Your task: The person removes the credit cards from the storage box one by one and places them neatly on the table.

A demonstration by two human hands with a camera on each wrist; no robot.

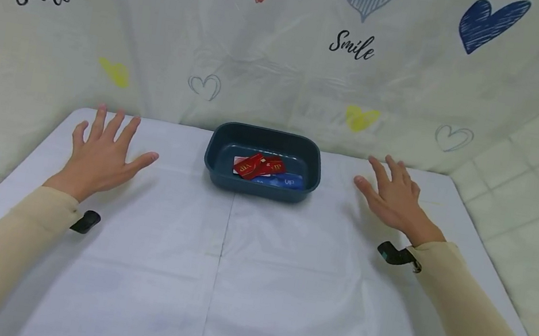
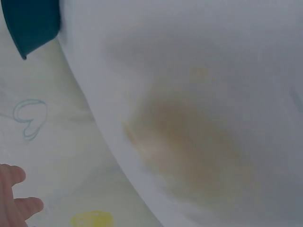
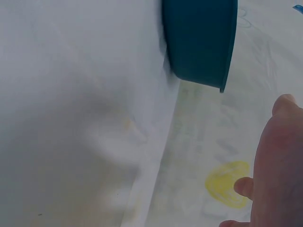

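Note:
A dark teal plastic bin (image 1: 220, 179) stands at the middle of the table's far edge. Inside it lie red cards (image 1: 260, 165) with gold lettering, overlapping a blue card (image 1: 284, 181) marked VIP. My left hand (image 1: 103, 158) is spread over the table to the bin's left, holding nothing. On the other side, my right hand (image 1: 395, 201) hovers with fingers extended and its thumb towards the bin. In the left wrist view only some fingertips (image 2: 28, 206) show at the lower left. The right wrist view shows part of the right hand (image 3: 279, 161) and the bin's side.
A white cloth (image 1: 283, 286) with a crease down its middle covers the table. Behind it hangs a pale sheet (image 1: 281, 88) printed with hearts and the word Smile. Black wrist devices (image 1: 395, 254) sit at both sleeve cuffs.

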